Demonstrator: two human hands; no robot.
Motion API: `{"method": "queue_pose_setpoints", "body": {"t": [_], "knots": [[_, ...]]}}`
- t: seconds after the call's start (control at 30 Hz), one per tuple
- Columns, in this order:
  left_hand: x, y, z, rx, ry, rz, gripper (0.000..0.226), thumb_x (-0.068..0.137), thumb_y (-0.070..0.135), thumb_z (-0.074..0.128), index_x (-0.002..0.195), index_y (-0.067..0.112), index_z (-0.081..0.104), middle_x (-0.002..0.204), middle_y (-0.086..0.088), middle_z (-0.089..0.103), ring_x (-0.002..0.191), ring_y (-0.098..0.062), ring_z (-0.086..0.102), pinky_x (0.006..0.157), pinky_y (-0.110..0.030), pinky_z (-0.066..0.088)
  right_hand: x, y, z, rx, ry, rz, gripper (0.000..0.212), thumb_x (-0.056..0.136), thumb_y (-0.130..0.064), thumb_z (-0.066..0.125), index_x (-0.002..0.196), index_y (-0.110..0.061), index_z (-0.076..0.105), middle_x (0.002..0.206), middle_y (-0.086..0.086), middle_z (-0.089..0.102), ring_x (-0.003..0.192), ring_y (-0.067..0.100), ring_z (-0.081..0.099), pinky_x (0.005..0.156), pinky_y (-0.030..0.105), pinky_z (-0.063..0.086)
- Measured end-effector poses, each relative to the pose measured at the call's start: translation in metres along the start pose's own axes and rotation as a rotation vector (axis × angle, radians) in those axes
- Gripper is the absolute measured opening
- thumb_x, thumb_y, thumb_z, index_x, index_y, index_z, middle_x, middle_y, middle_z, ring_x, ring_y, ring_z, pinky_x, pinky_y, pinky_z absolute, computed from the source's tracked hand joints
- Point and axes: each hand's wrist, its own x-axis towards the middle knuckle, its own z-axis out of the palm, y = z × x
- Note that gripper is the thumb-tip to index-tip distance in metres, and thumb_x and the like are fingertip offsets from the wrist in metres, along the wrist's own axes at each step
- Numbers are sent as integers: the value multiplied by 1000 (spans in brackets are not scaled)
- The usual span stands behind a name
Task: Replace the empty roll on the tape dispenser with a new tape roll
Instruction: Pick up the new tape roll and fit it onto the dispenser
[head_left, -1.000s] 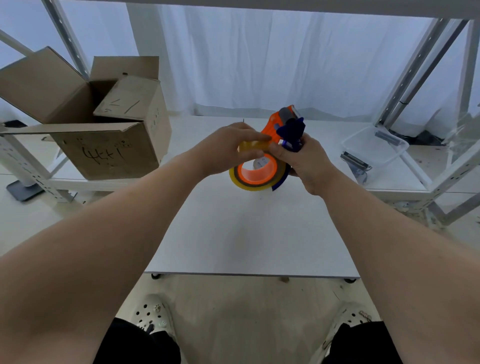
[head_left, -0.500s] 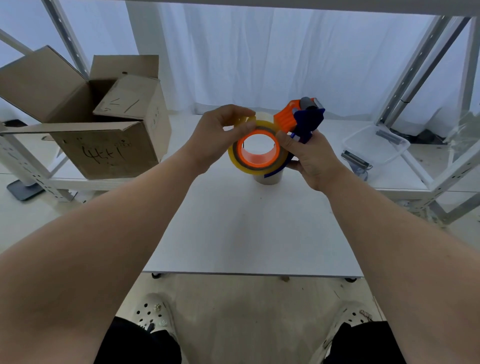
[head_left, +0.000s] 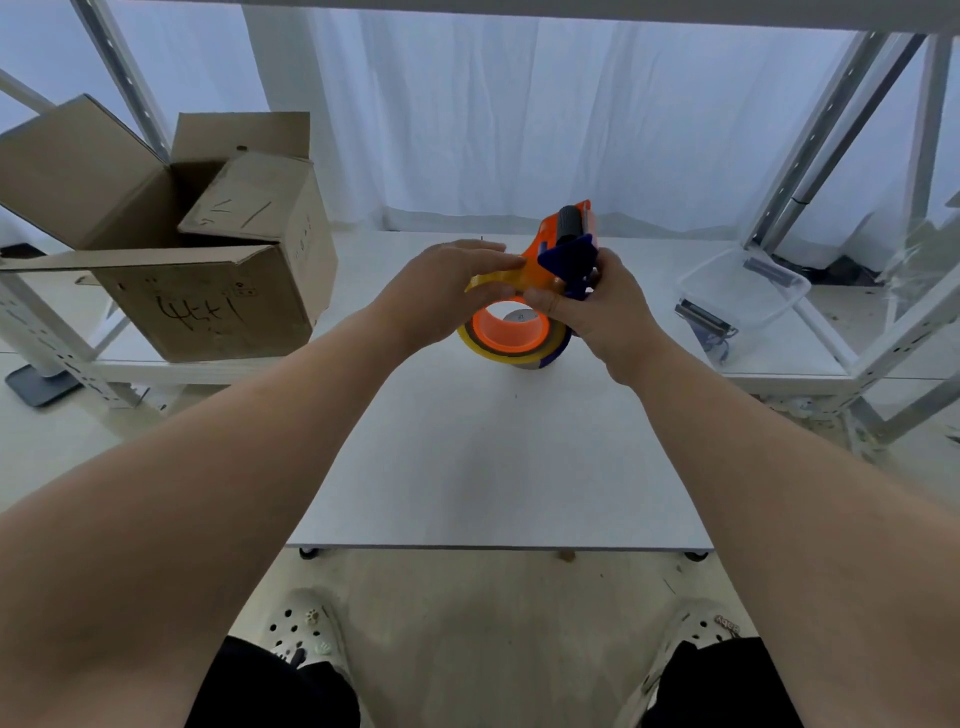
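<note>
Orange and blue plastic: the tape dispenser (head_left: 563, 257) is held in the air over the far middle of the white table (head_left: 493, 467), clear of the surface, with its black roller (head_left: 569, 221) pointing up and away from the person. The yellowish tape roll (head_left: 511, 349) sits on the dispenser's orange hub (head_left: 511, 332), open face tipped toward the camera. Left hand (head_left: 441, 296): fingers curled over the top edge of the roll, gripping it. A yellow band of tape runs from under those fingers to the orange head; whether the fingertips pinch a loose end, cannot tell. Right hand (head_left: 605, 312): fingers wrapped round the blue handle side, thumb laid on the roll's upper face beside the hub. A greyish-brown round object shows just below the roll and through the hub, too hidden to identify. Left of the table, an open cardboard box (head_left: 208, 306) with handwritten marks stands on a low shelf. To the right, a clear plastic bin (head_left: 748, 288) sits on a similar shelf. White curtain (head_left: 493, 114) behind. Pale clogs (head_left: 306, 626) on the floor at the table's near edge.
</note>
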Motion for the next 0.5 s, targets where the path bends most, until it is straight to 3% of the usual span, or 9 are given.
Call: {"method": "queue_pose_setpoints", "body": {"t": [0.13,0.23,0.33,0.4,0.5], "knots": [[-1,-3,-2,-67,9,-71,38,90,35,56,128,26,57,125,0,61,111,-14,53,92,-27,40,1,3,-6,29,-34,20,74,68,-30,82,129,-14,43,126,7,56,112,27,57,92,46,53],[-6,-11,-4,-426,33,-166,33,87,28,63,120,25,62,115,-1,63,102,-14,59,88,-35,54,1,2,-12,126,-50,38,64,70,-28,81,125,-20,48,119,7,61,106,25,63,87,46,56],[-7,-13,-3,-760,97,-256,32,90,22,59,122,23,59,109,-6,64,101,-16,63,84,-34,56,2,-3,-15,229,-14,35,52,81,-20,72,127,-15,49,111,6,65,98,21,66,77,39,58],[-3,-12,-2,-724,126,-238,35,93,23,55,128,22,55,117,-5,64,107,-16,61,88,-28,52,4,-4,-14,245,31,12,58,80,-20,73,132,-14,46,116,7,66,102,22,67,74,36,59],[2,-6,-1,-393,165,-127,36,94,27,52,130,20,55,130,2,60,115,-4,52,94,-8,37,3,-4,-10,227,84,-16,69,69,-23,82,129,-18,46,122,8,63,109,26,63,84,43,57]]}}
